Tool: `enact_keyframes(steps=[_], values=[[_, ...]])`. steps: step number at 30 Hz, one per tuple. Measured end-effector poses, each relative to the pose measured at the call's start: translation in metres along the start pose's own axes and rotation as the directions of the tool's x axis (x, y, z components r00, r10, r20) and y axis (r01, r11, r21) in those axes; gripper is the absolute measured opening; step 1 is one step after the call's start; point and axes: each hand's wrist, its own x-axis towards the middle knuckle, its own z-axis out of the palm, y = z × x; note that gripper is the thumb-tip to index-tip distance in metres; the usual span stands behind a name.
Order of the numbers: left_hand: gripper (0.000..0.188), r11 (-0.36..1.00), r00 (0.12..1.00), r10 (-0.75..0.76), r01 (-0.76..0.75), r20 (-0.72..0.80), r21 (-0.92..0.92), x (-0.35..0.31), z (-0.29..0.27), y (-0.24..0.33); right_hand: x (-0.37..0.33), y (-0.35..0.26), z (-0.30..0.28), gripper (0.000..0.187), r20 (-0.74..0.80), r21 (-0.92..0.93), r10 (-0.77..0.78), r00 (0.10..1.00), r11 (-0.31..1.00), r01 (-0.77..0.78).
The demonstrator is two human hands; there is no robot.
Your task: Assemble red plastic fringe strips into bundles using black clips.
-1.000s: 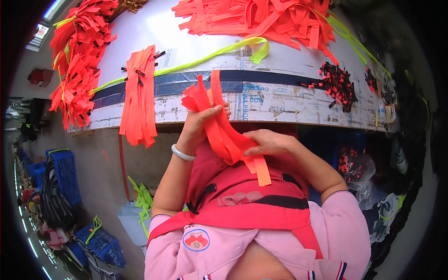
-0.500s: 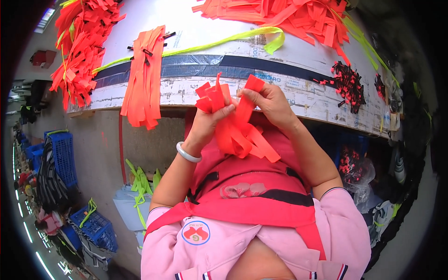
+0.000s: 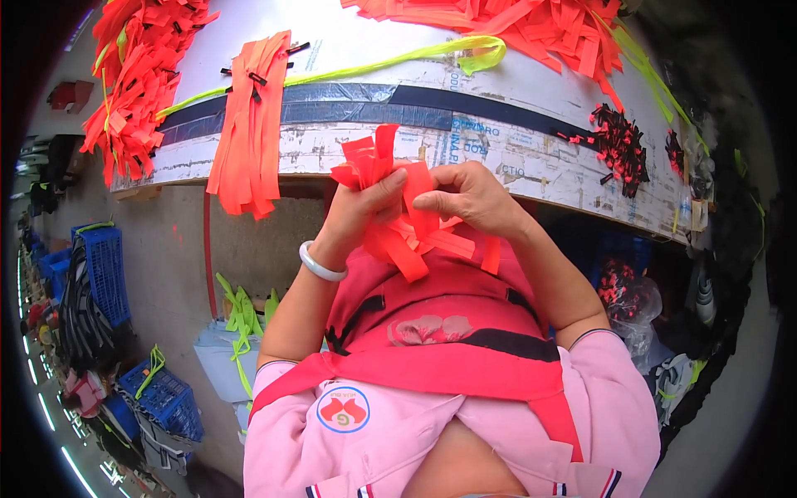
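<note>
Just in front of the table's near edge, my left hand (image 3: 363, 207) is closed around a bunch of orange-red fabric strips (image 3: 368, 159). Their short ends stick up above the fist, and longer tails hang below it over the red apron. My right hand (image 3: 481, 202) pinches one flat strip (image 3: 421, 184) between thumb and fingers, right beside the left thumb. Left of my hands, a laid-out bundle of orange strips (image 3: 249, 133) with small black pieces near its top hangs over the table edge.
Heaps of orange strips lie at the far left (image 3: 141, 79) and far right (image 3: 531, 33) of the white table (image 3: 332, 153). A yellow-green ribbon (image 3: 390, 62) crosses it. Small black-and-pink pieces (image 3: 620, 153) are piled at right. Blue crates (image 3: 104, 274) stand on the floor at left.
My right hand has come down and left, closer to the left hand, bringing its strip upright beside the bunch. The hanging tails have shifted and spread.
</note>
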Motion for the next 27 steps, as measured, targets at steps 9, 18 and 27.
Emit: enact_keyframes(steps=[9, 18, 27], values=[[0.007, 0.948, 0.983, 0.126, -0.080, -0.133, 0.309, 0.005, -0.005, -0.007, 0.002, 0.002, -0.007, 0.016, -0.190, 0.148, -0.132, 0.973, 0.976, 0.161], [0.021, 0.976, 0.999, 0.047, -0.049, 0.014, 0.214, 0.002, -0.004, -0.015, 0.002, -0.003, -0.009, 0.006, -0.042, -0.128, -0.422, 0.906, 0.901, 0.414], [0.016, 0.618, 0.951, 0.297, -0.256, 0.081, 0.743, -0.004, 0.016, -0.008, -0.011, 0.001, 0.000, 0.014, -0.153, -0.159, -0.183, 0.971, 0.974, 0.159]])
